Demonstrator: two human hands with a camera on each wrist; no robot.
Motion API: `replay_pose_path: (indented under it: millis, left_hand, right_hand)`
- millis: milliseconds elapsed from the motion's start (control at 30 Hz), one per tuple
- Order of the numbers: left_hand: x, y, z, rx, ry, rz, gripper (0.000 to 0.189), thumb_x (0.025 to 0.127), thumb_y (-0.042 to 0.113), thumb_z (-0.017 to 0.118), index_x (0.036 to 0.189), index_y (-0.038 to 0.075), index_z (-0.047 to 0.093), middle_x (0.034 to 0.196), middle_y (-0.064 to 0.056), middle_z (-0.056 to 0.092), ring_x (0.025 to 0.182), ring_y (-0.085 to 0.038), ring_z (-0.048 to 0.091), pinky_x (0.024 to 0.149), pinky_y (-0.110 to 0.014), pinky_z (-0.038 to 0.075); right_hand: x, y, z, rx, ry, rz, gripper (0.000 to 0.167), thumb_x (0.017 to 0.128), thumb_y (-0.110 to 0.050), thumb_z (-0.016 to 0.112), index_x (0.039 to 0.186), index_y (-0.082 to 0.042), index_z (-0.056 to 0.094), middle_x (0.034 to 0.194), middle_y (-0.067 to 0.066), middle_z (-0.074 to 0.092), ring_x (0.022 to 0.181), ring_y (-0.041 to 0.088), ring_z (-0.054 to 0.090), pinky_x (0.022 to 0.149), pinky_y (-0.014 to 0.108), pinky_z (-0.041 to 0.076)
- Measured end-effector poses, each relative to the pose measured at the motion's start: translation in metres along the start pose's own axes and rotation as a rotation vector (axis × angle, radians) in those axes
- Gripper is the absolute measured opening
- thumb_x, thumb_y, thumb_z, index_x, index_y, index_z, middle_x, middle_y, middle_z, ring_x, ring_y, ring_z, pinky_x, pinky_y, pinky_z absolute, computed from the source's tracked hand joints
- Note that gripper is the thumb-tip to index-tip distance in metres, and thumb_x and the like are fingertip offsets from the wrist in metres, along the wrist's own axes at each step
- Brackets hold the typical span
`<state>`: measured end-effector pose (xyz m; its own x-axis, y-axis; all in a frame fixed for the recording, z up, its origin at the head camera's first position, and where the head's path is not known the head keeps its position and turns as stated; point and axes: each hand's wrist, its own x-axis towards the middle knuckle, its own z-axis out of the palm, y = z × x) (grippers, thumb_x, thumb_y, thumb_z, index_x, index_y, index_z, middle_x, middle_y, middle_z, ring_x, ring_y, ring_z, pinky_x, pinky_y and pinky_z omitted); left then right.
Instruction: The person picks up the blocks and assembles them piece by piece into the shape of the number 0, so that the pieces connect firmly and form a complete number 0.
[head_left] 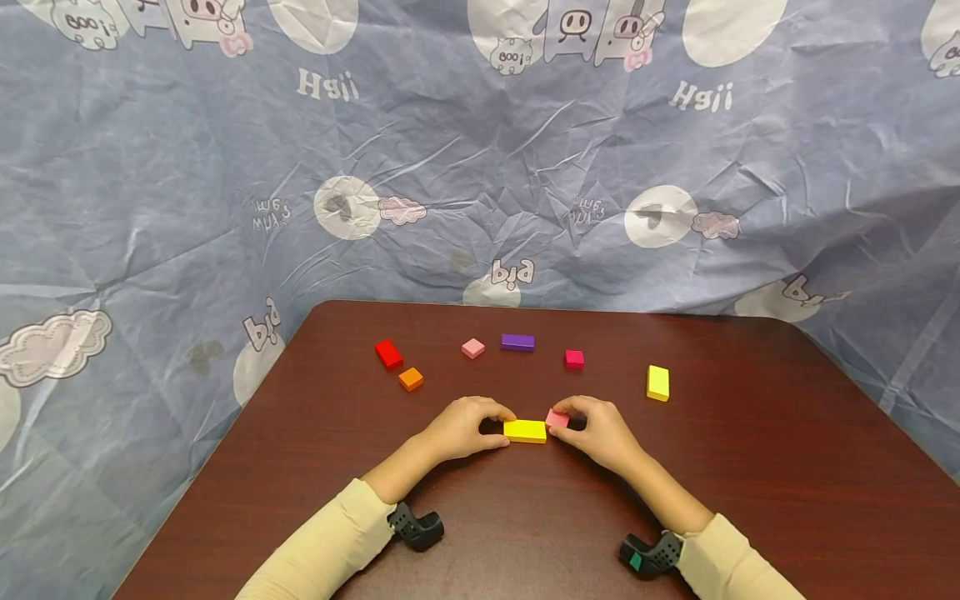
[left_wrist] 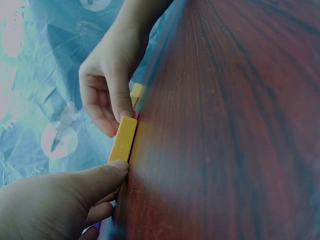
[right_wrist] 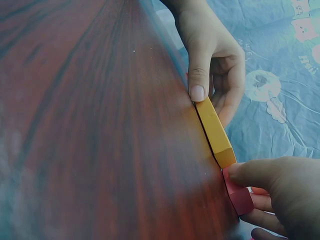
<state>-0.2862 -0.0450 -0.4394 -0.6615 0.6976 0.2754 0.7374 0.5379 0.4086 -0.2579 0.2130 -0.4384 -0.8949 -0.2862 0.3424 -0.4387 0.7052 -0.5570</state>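
Note:
In the head view a long yellow block (head_left: 525,431) lies on the dark brown table, and my left hand (head_left: 472,429) pinches its left end between thumb and fingers. At its other end, my right hand (head_left: 600,433) pinches a small pink block (head_left: 557,418). The right wrist view shows the pink block (right_wrist: 237,192) against or very close to the end of the yellow block (right_wrist: 216,131). In the left wrist view the thumb of my left hand (left_wrist: 65,200) lies on the near end of the yellow block (left_wrist: 123,140), while the pink block is mostly hidden.
Farther back on the table (head_left: 750,467) lie a red block (head_left: 389,354), an orange block (head_left: 411,379), a light pink block (head_left: 473,348), a purple block (head_left: 517,342), a crimson block (head_left: 574,359) and another yellow block (head_left: 657,383). A patterned cloth (head_left: 480,167) hangs behind.

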Motion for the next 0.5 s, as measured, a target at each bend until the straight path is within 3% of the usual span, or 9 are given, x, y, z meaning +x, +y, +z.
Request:
replay_pose_path:
  millis: [200,267,500]
  left_hand:
    - [-0.001,-0.001,0.0,0.004,0.004,0.007,0.03,0.087,0.025,0.075,0.115,0.014,0.071,0.108,0.004,0.069,0.097,-0.011,0.061,0.092,-0.031,0.047]
    - [-0.001,-0.001,0.0,0.011,0.003,0.009,0.031,0.087,0.026,0.075,0.116,0.014,0.071,0.108,0.005,0.069,0.097,-0.01,0.06,0.092,-0.03,0.046]
    - [0.0,-0.002,0.001,0.019,0.003,0.01,0.03,0.088,0.026,0.074,0.116,0.015,0.071,0.107,0.006,0.068,0.095,-0.008,0.059,0.091,-0.029,0.046]
  right_hand:
    - [0.001,-0.004,0.004,-0.028,0.062,-0.116,0.022,0.078,-0.01,0.081,0.098,-0.006,0.073,0.103,0.002,0.066,0.097,0.022,0.061,0.086,0.043,0.052]
    - [0.0,-0.007,0.006,-0.036,0.081,-0.146,0.017,0.08,-0.009,0.079,0.096,-0.006,0.074,0.101,0.001,0.066,0.094,0.02,0.061,0.082,0.041,0.052]
    - [-0.003,-0.017,0.014,-0.087,0.081,-0.168,0.005,0.083,-0.01,0.077,0.088,-0.011,0.076,0.089,-0.006,0.063,0.085,0.012,0.054,0.073,0.032,0.05]
